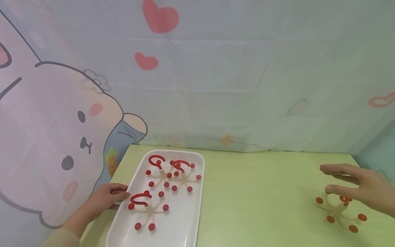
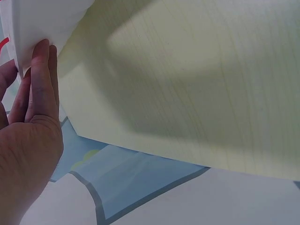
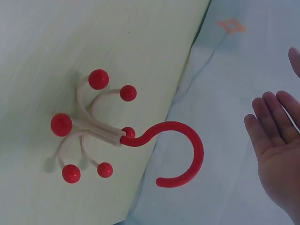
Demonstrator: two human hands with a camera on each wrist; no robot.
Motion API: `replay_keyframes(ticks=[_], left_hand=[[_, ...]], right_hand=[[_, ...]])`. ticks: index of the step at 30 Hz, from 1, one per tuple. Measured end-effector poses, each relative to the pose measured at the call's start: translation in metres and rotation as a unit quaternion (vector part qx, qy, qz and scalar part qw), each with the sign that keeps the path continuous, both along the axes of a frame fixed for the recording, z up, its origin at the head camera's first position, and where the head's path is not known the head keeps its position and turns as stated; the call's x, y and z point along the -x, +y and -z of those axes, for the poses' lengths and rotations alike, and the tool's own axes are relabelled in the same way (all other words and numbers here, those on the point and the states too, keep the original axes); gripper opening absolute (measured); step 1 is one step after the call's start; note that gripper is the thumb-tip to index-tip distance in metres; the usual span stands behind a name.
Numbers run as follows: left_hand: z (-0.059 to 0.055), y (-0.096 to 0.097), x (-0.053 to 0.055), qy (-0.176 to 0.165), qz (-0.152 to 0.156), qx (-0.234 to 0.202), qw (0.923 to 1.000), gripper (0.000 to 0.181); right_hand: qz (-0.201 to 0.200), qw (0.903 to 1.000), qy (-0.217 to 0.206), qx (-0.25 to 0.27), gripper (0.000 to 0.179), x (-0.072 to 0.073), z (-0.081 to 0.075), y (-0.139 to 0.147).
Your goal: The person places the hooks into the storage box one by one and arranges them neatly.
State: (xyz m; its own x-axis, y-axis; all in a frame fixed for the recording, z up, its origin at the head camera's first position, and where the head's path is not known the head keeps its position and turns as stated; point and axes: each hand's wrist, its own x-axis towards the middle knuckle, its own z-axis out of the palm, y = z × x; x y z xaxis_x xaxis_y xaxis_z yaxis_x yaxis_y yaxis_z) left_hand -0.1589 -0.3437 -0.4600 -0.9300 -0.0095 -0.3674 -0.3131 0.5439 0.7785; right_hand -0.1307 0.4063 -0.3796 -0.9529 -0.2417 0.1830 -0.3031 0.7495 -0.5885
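Observation:
A white tray [image 1: 180, 219] stands on the left of the table, its near side pinched by my left hand [image 1: 108, 197]. In the left wrist view, the fingers [image 2: 42, 89] lie along the underside of the tray [image 2: 54, 21], with the thumb on the other side. Inside the tray are three scalp massagers [image 1: 150, 211], with cream prongs, red ball tips and red hooks. Another scalp massager [image 1: 339, 210] stands on its prongs at the right, its hook upward. My right hand [image 1: 362, 185] hovers over it, fingers extended, holding nothing; the right wrist view shows the hand apart from the hook.
The pale green table [image 1: 262, 192] reaches back to a hanging cloth [image 1: 231, 85] printed with a rabbit and hearts. Between the tray and the right-hand scalp massager lies a wide stretch of tabletop.

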Motion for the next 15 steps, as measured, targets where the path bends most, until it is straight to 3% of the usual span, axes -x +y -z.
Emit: replay_keyframes(ticks=[8,15], left_hand=[[-0.001,-0.001,0.000,0.002,0.001,0.004,1.0000,0.046],[-0.001,0.000,0.000,-0.002,-0.002,0.008,1.0000,0.047]], right_hand=[[-0.014,0.9985,0.046,0.025,0.055,-0.001,0.013,0.016],[0.016,0.9995,0.019,0.020,0.055,-0.003,0.028,0.036]])
